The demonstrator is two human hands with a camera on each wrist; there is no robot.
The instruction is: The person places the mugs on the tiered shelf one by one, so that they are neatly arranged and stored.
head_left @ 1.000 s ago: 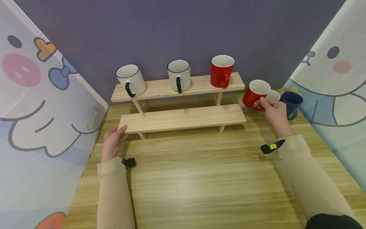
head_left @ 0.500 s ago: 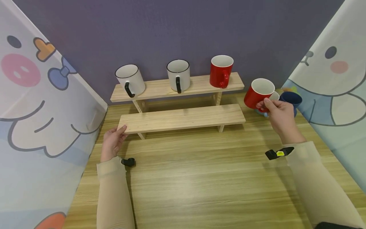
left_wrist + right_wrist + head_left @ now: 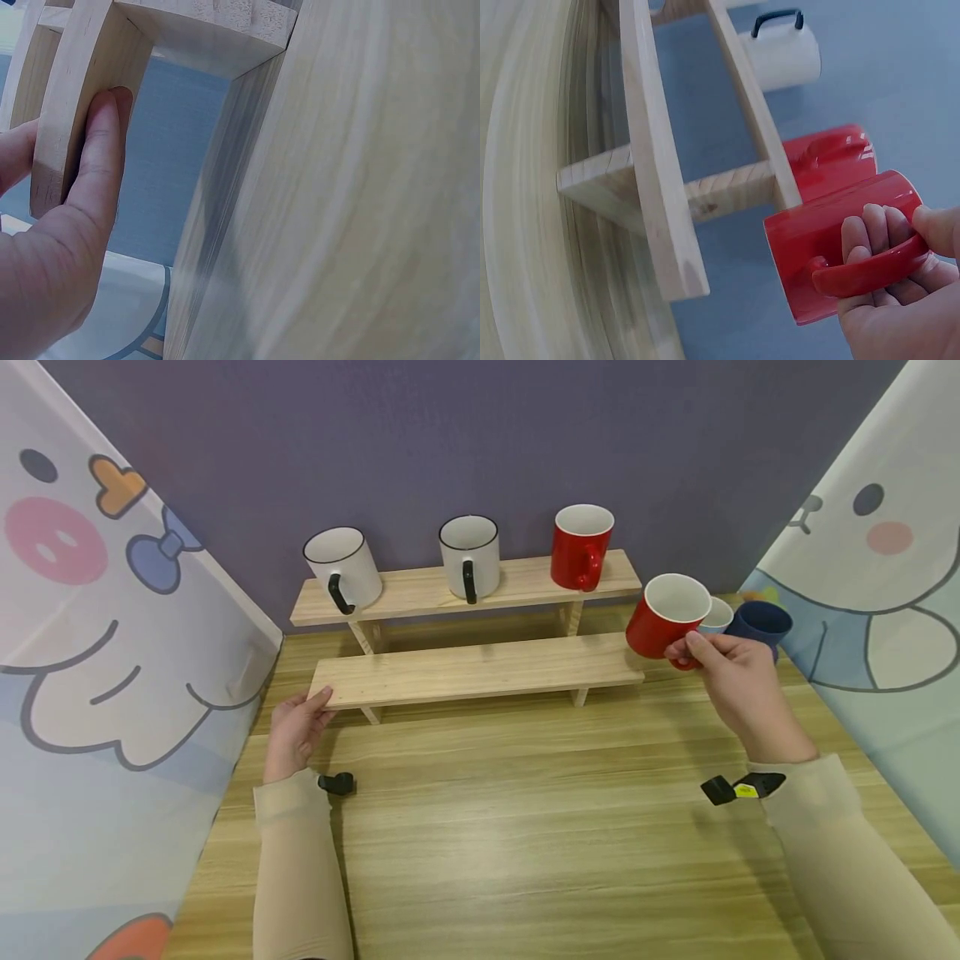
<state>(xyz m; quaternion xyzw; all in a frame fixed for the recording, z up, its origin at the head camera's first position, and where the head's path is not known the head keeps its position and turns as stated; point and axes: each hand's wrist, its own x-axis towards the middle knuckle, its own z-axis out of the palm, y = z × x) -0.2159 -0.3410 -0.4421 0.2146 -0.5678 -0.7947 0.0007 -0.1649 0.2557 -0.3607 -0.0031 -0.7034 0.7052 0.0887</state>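
My right hand (image 3: 731, 681) grips a red mug (image 3: 660, 631) by its handle, fingers passed through the loop in the right wrist view. That mug (image 3: 817, 225) is lifted beside the right end of a two-step wooden shelf (image 3: 480, 672). With thumb and fingers, my left hand (image 3: 296, 735) pinches the left end of the shelf's lower board (image 3: 75, 97). On the upper board stand two white mugs with black handles, a left one (image 3: 343, 568) and a middle one (image 3: 471, 556), plus another red mug (image 3: 582, 547) at the right.
Behind my right hand on the wooden table (image 3: 480, 827) stand a dark blue mug (image 3: 759, 622) and a pale cup (image 3: 716, 616), partly hidden. A dark wall (image 3: 480, 435) rises behind the shelf, with cartoon-printed panels at the left (image 3: 135, 660) and right (image 3: 885, 593).
My right hand has brought the red mug away from the pale cup, slightly left and nearer to me, up to the lower board's right end. The left hand keeps its place.
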